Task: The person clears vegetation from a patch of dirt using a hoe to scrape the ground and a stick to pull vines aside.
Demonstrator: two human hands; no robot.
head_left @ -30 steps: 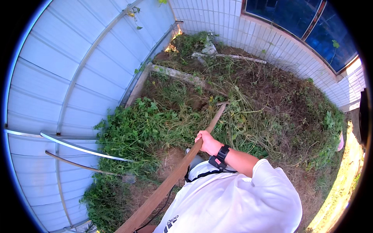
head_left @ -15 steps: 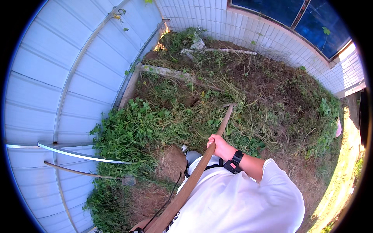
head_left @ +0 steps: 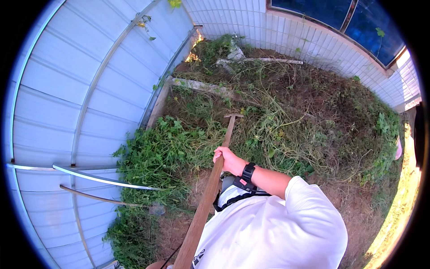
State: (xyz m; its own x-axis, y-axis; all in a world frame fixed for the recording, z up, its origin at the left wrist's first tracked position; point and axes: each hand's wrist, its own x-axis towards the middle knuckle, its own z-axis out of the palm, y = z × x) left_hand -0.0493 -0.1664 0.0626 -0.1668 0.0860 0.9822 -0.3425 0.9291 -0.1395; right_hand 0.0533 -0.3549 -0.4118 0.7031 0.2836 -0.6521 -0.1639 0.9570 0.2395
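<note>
My right hand is closed around the wooden handle of a long hoe, part way along it. The hoe's narrow head rests among cut and tangled weeds ahead of me. From there the handle slants back past my body to the lower edge of the picture. A sliver of skin shows beside the handle there, but my left hand itself lies outside the picture. A black band with a small device is strapped to my right wrist.
A light metal panel wall rises on the left, with a metal bar jutting out over leafy green plants. Concrete strips lie across the soil ahead. Beyond stands a white tiled wall with a blue window.
The hoe's head has swung left and slightly forward over the weeds, and my right hand has moved left with the handle. The view has also shifted a little.
</note>
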